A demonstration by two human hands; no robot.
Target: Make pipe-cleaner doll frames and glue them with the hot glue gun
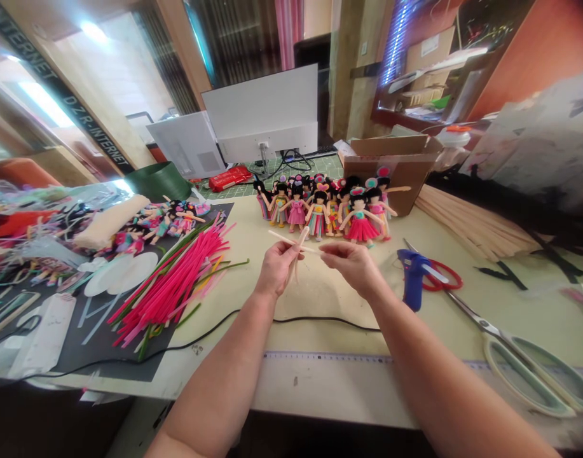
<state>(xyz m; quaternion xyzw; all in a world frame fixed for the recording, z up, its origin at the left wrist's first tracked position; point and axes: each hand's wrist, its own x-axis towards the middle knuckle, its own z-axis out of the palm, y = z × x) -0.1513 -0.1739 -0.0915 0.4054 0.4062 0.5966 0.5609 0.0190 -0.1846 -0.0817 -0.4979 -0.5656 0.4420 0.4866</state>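
Note:
Pale pipe cleaners (302, 240) cross each other between my hands, just above the table. My left hand (278, 266) pinches them near where they cross, with loose ends hanging below the fingers. The thumb and fingertips of my right hand (351, 264) are closed on the right end of one pale strand. Behind my hands stands a group of small dolls (318, 213) with black hair and colourful skirts. A blue glue gun (414, 277) lies to the right of my right hand.
Pink and green pipe cleaners (186, 277) lie on a dark mat at left. Large scissors (515, 353) and red-handled scissors (451, 280) rest at right. A black cable (320, 319) and a ruler (320, 357) cross the front. An open cardboard box (391, 162) stands behind the dolls.

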